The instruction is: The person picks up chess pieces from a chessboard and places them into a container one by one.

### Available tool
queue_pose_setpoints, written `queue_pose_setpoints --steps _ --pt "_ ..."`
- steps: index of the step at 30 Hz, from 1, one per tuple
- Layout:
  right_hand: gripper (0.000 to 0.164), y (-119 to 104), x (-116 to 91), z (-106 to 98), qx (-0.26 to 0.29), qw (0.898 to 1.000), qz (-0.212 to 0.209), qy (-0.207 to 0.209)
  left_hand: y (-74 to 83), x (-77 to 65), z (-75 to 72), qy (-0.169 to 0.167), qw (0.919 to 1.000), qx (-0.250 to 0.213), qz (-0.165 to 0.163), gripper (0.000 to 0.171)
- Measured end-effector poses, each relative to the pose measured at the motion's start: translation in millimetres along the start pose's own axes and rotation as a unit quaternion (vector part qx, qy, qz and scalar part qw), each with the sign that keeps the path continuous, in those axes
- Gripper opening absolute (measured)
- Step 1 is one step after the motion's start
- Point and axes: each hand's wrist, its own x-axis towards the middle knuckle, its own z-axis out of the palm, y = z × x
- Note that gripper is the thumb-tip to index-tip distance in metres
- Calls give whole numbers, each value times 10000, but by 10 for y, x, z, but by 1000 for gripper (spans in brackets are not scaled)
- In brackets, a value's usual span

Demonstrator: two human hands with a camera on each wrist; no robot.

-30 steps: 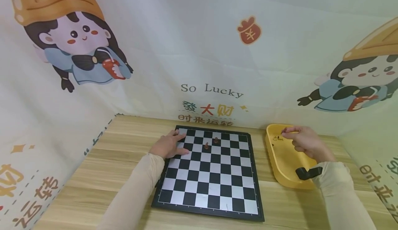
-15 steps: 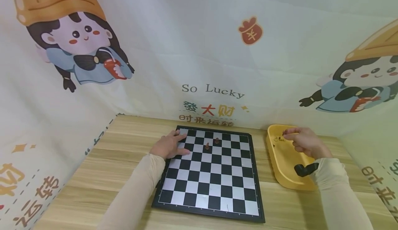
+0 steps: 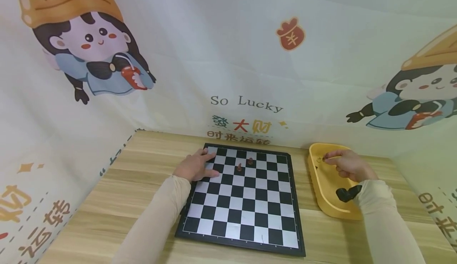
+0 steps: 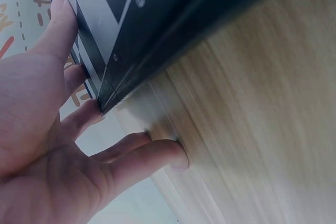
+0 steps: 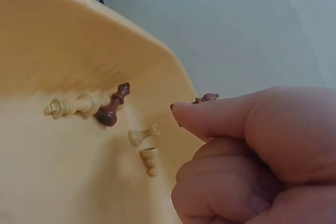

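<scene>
My left hand [image 3: 194, 165] rests on the left edge of a black-and-white chessboard [image 3: 246, 216]. In the left wrist view its fingers are spread, some against the board's rim [image 4: 173, 30] and others reaching down to the wooden table. Two brown chess pieces, one nearer [image 3: 239, 168] and one farther [image 3: 250, 161], stand toward the board's far side. Over the far part of a yellow tray [image 3: 330, 188], my right hand [image 3: 351, 165] pinches a brown chess piece [image 5: 210, 97] between thumb and forefinger. The thumb hides most of that piece, so its kind cannot be told.
Inside the tray lie a dark brown chess piece [image 5: 113, 106] and several cream pieces, among them a tall one [image 5: 68, 106] and a small one [image 5: 149, 158]. A printed cloth [image 3: 185, 57] hangs behind the wooden table [image 3: 118, 192].
My right hand has dipped slightly at the tray's far end, the brown chess piece still pinched. The left hand stays on the board's edge. The head view has shifted a little.
</scene>
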Motion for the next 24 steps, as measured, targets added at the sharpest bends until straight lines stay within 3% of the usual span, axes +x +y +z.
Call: queue_pose_setpoints --steps 9,24 --pt "33 68 89 -17 124 9999 100 -36 0 8 2 -34 10000 73 45 80" --pt "39 118 147 51 -25 9997 243 95 6 14 -12 -126 9999 70 -30 80"
